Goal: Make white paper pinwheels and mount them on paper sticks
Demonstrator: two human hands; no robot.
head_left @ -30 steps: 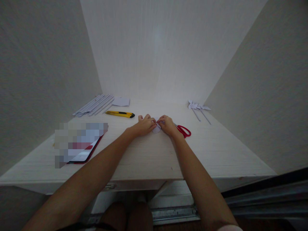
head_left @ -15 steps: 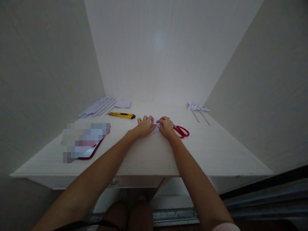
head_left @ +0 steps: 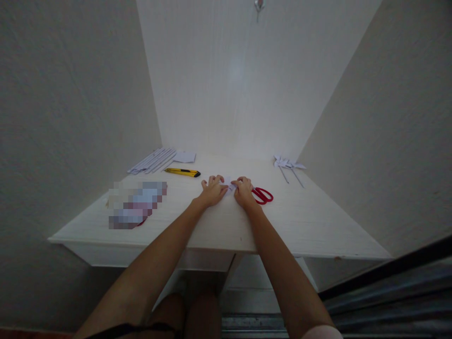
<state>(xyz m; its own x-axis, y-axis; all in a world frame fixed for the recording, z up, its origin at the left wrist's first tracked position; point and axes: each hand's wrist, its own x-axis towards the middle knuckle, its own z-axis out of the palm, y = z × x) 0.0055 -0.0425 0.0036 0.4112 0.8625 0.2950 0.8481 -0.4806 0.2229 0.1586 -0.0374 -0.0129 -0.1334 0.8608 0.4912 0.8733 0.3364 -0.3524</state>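
Note:
A small white piece of paper (head_left: 228, 181) lies on the white desk between my two hands, mostly covered by their fingers. My left hand (head_left: 213, 191) grips its left side, thumb tip on the paper and the other fingers curled. From the right, my right hand (head_left: 243, 190) holds the paper with thumb and fingers drawn together. Just beside that hand are red-handled scissors (head_left: 263, 195), their blades hidden behind it. Fine folds in the paper are too small to make out.
A yellow utility knife (head_left: 182, 172) lies back left, near rolled paper sticks (head_left: 153, 160) and a paper sheet (head_left: 185, 157). Two paper pinwheels (head_left: 287, 163) on sticks rest back right. A blurred-out flat object (head_left: 139, 205) sits at left. Walls (head_left: 226, 94) enclose the desk.
The camera view has shifted, bringing a hanging fixture into sight at the top of the back wall. Both hands stay at the paper, with only slight finger movement.

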